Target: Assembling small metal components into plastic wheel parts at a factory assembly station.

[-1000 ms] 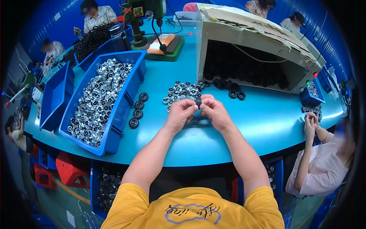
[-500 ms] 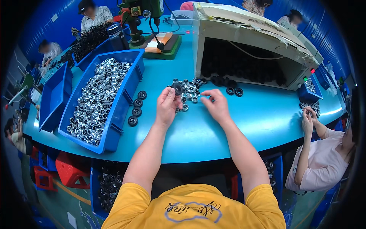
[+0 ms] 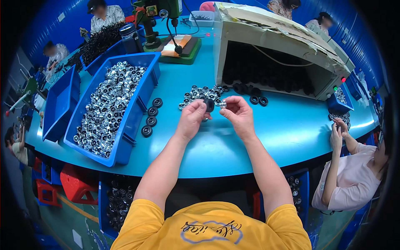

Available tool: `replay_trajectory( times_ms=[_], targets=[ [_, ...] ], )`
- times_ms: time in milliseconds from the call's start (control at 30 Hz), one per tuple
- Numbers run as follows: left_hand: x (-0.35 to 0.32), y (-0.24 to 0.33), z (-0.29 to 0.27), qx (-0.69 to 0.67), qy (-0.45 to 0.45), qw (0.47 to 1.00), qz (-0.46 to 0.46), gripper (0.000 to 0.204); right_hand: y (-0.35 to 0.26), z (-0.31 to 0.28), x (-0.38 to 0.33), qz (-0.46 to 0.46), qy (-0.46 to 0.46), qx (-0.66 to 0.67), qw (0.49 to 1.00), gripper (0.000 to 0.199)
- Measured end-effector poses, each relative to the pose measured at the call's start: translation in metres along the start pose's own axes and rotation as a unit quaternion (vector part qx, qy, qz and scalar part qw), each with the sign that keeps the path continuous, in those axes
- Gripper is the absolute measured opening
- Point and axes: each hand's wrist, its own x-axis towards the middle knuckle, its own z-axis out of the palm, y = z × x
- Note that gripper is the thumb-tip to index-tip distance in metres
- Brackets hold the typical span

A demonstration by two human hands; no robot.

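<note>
Between the thumb and fingers of my left hand (image 3: 193, 120) is a small black rubber tyre (image 3: 208, 105), standing on edge. My right hand (image 3: 240, 117) pinches a shiny metal wheel hub (image 3: 223, 104), which is held just to the right of the tyre, a small gap apart. Behind both hands a loose pile of silver hubs (image 3: 200, 92) lies on the blue table; my left hand hides part of it. To the left, a short row of black wheels (image 3: 151, 121) rests beside the big tub.
A blue tub (image 3: 125, 143) full of silver hubs stands at left, an empty blue tray (image 3: 62, 104) beyond it. An open-fronted box (image 3: 277, 31) holds black tyres, with several loose tyres (image 3: 258, 100) before it. A green drill press (image 3: 189, 56) stands behind. A co-worker (image 3: 348, 175) sits at right.
My right hand has picked up a metal hub and come in toward my left hand. The left hand has shifted slightly right with the tyre, now turned more edge-on.
</note>
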Motion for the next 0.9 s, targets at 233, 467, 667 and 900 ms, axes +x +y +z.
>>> replay_trajectory(
  times_ms=[233, 467, 667, 900],
  targets=[
    [0.000, -0.008, 0.002, 0.033, -0.035, 0.999, -0.018, 0.025, 0.002, 0.003, -0.001, -0.076, -0.019, -0.139, 0.987, 0.041],
    [0.000, -0.007, 0.006, 0.057, -0.020, 0.998, -0.022, 0.025, -0.001, 0.009, -0.003, -0.111, -0.006, -0.222, 0.969, 0.036],
    [-0.002, -0.003, 0.011, 0.133, -0.019, 0.991, -0.007, 0.021, 0.000, 0.006, -0.007, -0.093, -0.008, -0.263, 0.960, 0.036],
    [-0.004, 0.004, 0.015, 0.146, -0.006, 0.989, 0.013, 0.024, -0.002, 0.008, -0.006, -0.023, -0.027, -0.081, 0.996, 0.035]
  ],
)
